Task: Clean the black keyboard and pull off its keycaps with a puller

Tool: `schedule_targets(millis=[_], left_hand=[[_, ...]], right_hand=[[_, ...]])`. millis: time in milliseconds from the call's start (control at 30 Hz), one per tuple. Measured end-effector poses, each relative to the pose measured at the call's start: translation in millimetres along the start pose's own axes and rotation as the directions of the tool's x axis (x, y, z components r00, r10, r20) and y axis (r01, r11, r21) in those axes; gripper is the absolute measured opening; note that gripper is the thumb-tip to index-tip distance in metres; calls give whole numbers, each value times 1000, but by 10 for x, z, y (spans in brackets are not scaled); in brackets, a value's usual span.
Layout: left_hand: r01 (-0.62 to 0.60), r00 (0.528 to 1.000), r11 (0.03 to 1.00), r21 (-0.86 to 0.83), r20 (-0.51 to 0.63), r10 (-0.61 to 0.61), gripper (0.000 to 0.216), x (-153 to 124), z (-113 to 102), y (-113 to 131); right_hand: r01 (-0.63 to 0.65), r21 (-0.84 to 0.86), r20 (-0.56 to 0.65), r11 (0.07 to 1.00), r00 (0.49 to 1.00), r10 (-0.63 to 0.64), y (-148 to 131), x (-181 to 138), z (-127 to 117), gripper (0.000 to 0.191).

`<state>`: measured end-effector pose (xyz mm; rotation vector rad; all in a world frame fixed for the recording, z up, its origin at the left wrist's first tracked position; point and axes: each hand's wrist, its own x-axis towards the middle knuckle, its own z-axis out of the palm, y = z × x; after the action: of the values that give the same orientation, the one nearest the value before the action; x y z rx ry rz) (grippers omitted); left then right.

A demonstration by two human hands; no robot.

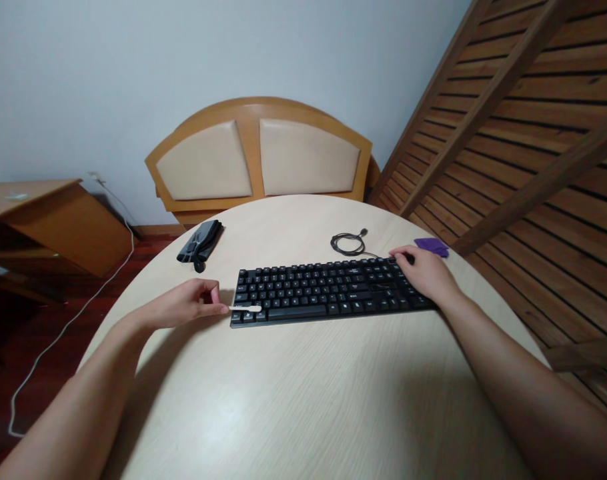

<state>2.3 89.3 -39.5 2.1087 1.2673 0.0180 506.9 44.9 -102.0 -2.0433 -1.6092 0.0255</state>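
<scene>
A black keyboard [328, 290] lies across the middle of a round light wood table [293, 387]. My left hand [186, 303] is at the keyboard's left end, fingers pinched on a thin white stick [246, 309] whose tip rests on the lower left keys. My right hand [423, 273] lies on the keyboard's right end, fingers curled over the keys and the far edge, holding it in place.
A coiled black cable [348, 243] lies behind the keyboard. A purple cloth [432, 247] sits at the table's right edge, and a black pouch [201, 243] at the far left. Beyond stand a padded headboard [258, 160], a slatted wooden frame [523, 133] and a wooden cabinet [48, 223].
</scene>
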Motion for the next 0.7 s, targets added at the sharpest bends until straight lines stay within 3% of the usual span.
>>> schedule_targets(millis=[400, 700], left_hand=[[-115, 990, 993, -13, -80, 114, 39, 56, 112, 27], [-239, 950, 962, 131, -174, 259, 39, 68, 136, 121]], right_hand=[[4, -10, -9, 1000, 1000, -4, -1, -1, 13, 31], [-11, 2, 0, 1000, 1000, 11, -10, -1, 5, 30]])
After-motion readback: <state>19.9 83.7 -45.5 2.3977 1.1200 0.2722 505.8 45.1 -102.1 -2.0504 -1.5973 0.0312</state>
